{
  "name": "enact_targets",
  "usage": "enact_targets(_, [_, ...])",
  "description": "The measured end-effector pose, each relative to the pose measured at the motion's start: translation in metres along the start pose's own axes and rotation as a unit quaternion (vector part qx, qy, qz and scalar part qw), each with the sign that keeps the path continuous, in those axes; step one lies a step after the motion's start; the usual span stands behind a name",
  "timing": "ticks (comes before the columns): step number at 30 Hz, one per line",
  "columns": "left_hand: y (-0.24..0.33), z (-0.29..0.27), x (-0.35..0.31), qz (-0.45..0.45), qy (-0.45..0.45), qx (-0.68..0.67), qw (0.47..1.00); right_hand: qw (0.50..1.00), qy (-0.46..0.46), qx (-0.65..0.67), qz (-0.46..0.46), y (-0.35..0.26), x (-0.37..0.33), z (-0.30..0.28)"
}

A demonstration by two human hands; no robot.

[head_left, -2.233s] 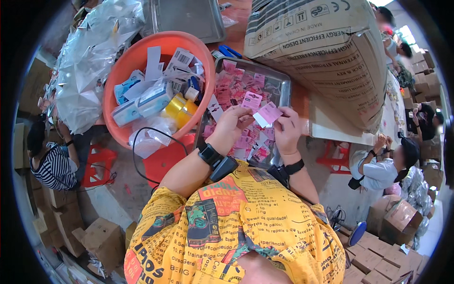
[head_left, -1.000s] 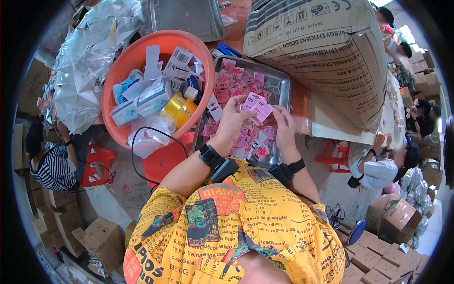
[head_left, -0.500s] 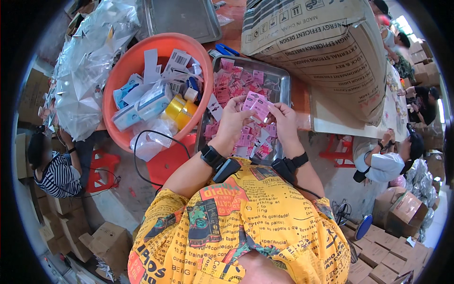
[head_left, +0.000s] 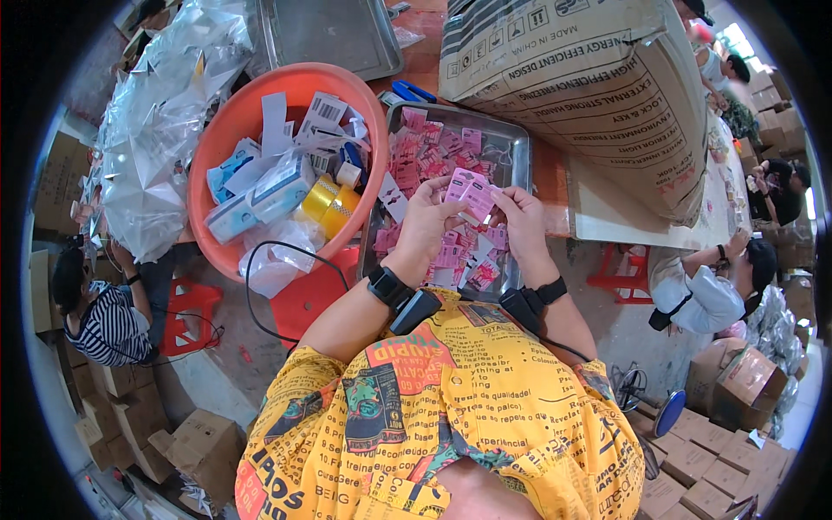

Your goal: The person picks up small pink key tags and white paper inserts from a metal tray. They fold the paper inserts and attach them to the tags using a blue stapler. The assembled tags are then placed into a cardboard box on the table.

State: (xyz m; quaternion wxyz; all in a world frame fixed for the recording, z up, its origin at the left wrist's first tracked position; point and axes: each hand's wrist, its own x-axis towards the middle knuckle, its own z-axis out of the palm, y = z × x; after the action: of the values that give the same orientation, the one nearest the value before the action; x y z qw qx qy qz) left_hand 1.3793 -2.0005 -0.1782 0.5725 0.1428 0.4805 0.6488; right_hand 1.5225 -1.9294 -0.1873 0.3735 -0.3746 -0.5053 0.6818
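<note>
Both hands have drawn closer together above the tray since two seconds back, when the right hand held a pink packet off to the side; the packets now meet between them.

Left hand (head_left: 426, 217): forearm rising from the lower edge, black wrist strap, hand turned inward, fingers closed on the left edge of the pink packets (head_left: 469, 192).

Right hand (head_left: 524, 221): forearm likewise banded in black, fingers pinched on the right edge of the same packets, at 3 o'clock from them.

Pink packets: small flat rectangles, held fanned between the fingertips of both hands, above the metal tray (head_left: 518, 156), not touching it.

Metal tray: rectangular, steel-grey, on the counter, strewn with more loose pink packets (head_left: 433, 147) and a few white slips.

Orange basin (head_left: 227, 143): round, at 9 o'clock from the tray, touching its rim; holds white and blue cartons, white barcode labels, two yellow tape rolls (head_left: 328, 204), clear bags.

Cardboard carton (head_left: 598, 95): large, brown, black print, at 1 o'clock from the hands.

Second metal tray (head_left: 334, 35): at 12 o'clock from the basin.

Clear plastic bags (head_left: 160, 130): heaped at 9 o'clock from the basin.
</note>
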Motion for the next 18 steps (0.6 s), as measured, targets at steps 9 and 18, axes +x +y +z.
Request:
enact_targets(9, [0.0,-0.001,0.0,-0.005,0.003,0.002,1.0,1.0,-0.004,0.009,0.004,0.001,-0.001,0.0])
enact_targets(18, [0.003,-0.002,-0.003,-0.021,-0.125,0.129,0.984,0.996,-0.021,-0.086,-0.01,0.011,0.008,-0.008])
